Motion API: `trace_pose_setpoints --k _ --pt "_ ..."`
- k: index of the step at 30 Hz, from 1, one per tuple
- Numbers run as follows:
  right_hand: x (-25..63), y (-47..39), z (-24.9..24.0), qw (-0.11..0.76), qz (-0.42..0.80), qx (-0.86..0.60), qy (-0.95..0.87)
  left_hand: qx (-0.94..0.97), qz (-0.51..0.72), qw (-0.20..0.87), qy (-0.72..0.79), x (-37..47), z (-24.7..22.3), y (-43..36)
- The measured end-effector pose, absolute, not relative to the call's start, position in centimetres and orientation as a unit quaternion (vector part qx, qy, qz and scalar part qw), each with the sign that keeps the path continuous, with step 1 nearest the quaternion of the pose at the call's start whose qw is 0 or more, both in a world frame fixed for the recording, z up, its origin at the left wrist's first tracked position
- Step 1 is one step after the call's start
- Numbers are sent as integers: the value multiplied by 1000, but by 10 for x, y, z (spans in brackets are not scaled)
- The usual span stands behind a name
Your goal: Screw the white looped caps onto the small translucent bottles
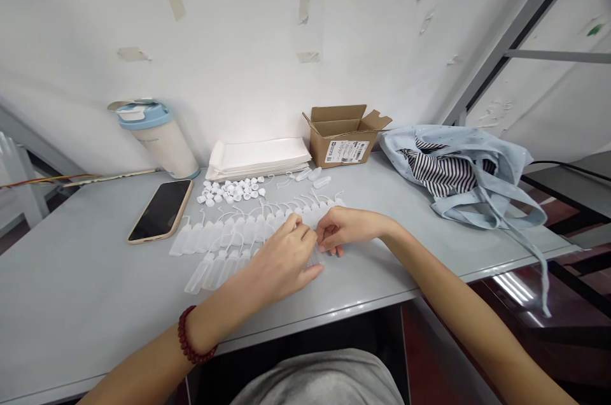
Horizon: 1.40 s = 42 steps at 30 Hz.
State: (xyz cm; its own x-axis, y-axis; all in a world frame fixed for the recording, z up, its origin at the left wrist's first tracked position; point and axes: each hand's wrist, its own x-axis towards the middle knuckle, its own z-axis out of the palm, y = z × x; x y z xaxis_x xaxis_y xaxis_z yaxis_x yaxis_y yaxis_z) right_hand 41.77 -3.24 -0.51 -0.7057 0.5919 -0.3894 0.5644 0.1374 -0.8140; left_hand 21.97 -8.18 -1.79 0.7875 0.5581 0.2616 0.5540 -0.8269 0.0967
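Note:
My left hand (286, 258), with a dark red bead bracelet at the wrist, is closed over the right end of the front row, its fingers bent. My right hand (347, 228) meets it from the right, fingertips pinched together; what they hold is hidden. Between and below the hands a clear plastic tube (315, 256) shows in part. To the left lie several small translucent tubes with thin white stems (209, 272). Behind them runs a longer row of similar stemmed tubes (205, 236), partly covered by my hands. Loose white caps (231, 190) are heaped farther back.
A phone (161, 211) and a tumbler (160, 141) stand at the left of the grey table (95, 303). White paper envelopes (260, 156) and an open cardboard box (346, 137) are by the wall. A light blue cloth bag (458, 169) hangs over the right edge.

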Motion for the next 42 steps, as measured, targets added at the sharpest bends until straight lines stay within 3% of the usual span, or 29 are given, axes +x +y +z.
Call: trace_pose_setpoints --k 6,15,20,24,27,34,42 --pt "418 -32 -5 9 533 -386 -753 944 150 15 294 217 -13 -80" --pt "424 -32 5 35 538 -390 -746 878 296 65 371 193 -5 -55" --pt "428 -24 3 199 477 -435 -737 831 323 51 451 168 -2 -29" --pt "435 -3 -16 319 241 -510 -761 834 279 64 473 151 0 -13" --pt "445 17 -32 315 137 -515 -786 850 243 65 464 147 -1 1" --pt "463 39 -46 305 204 -487 -792 890 183 29 416 169 -9 53" --pt "463 43 -51 274 114 -498 -815 936 110 10 335 208 -33 93"
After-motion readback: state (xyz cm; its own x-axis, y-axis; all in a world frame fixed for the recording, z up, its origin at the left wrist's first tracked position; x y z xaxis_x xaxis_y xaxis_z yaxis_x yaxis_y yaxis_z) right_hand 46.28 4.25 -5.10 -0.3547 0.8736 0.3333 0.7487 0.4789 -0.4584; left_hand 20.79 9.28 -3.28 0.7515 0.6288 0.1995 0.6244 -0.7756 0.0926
